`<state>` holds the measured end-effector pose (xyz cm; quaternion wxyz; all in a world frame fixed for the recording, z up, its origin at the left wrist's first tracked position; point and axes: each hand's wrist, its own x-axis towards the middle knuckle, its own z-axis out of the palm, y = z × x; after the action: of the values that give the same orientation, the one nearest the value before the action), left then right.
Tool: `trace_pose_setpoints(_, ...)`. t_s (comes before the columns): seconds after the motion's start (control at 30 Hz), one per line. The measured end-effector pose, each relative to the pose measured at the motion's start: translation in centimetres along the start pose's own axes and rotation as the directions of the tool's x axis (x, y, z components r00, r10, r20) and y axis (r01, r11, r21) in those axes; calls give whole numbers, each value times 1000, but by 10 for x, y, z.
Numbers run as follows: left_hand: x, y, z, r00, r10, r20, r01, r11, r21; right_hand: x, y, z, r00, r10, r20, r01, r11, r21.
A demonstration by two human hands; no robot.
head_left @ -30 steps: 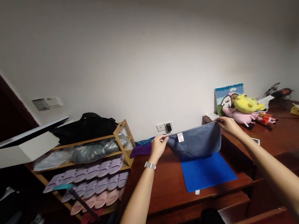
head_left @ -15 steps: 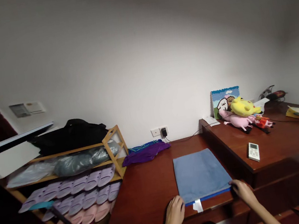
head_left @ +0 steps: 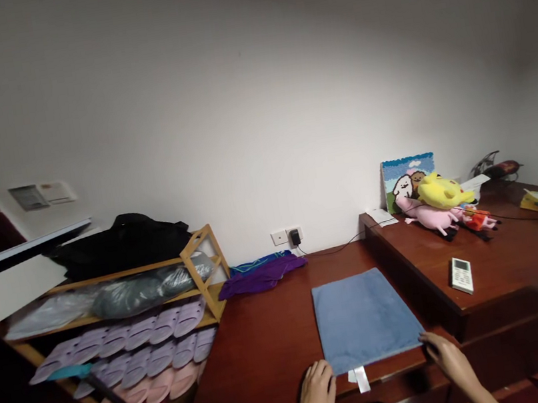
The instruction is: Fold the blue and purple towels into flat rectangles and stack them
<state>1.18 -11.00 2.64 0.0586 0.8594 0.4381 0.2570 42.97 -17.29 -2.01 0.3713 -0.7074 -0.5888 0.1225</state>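
Note:
A blue-grey cloth [head_left: 365,318] lies flat on the brown table, roughly square, with a white tag [head_left: 362,379] sticking out at its near edge. At the near left corner of the cloth is my left hand [head_left: 318,393], its fingers curled and pressed together; what they hold, if anything, is hidden. My right hand [head_left: 446,357] pinches the near right corner of the cloth between thumb and fingers.
Purple cloth [head_left: 262,275] lies at the table's back left, beside a wooden rack [head_left: 207,271] with slippers and a black bag [head_left: 126,243]. On the higher desk at right are a remote [head_left: 461,276], plush toys [head_left: 442,191] and a picture [head_left: 393,173].
The near edge of the blue-grey cloth has come slightly nearer, and the bright blue strip beneath it no longer shows. Both hands have moved a little toward me.

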Motion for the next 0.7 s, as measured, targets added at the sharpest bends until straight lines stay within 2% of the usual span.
trace_pose_setpoints(0.1, -2, 3, -5, 999, 15, 34, -14, 1000, -16, 1, 0, -1, 999, -34, 14, 35, 997, -74)
trace_pose_setpoints(0.2, -6, 1, -15, 996, 47, 74, -45, 998, -32, 8, -10, -5, 999, -41, 7, 41, 967, -251)
trace_pose_setpoints(0.3, -13, -22, -24, 999, 21, 34, -20, 999, -34, 15, -35, 1, 997, -71, -32, 55, 931, -362)
trace_pose_setpoints(0.37, -18, -53, -31, 998, -53, -18, 54, 999, 10, 20, -60, 16, 992, -117, -52, 89, 922, -378)
trace_pose_setpoints(0.43, -21, -92, -39, 988, -143, -51, 147, 985, 94, 26, -89, 40, 991, -125, -38, 101, 918, -383)
trace_pose_setpoints(0.57, -24, -176, -63, 949, -306, -77, 315, 901, 297, 38, -143, 95, 991, -32, 128, 79, 919, -385)
trace_pose_setpoints(0.63, -27, -208, -73, 917, -387, -91, 391, 837, 382, 45, -157, 119, 977, 23, 213, 65, 915, -398)
trace_pose_setpoints(0.7, -31, -231, -78, 885, -457, -91, 448, 780, 437, 51, -161, 138, 967, 57, 248, 54, 906, -420)
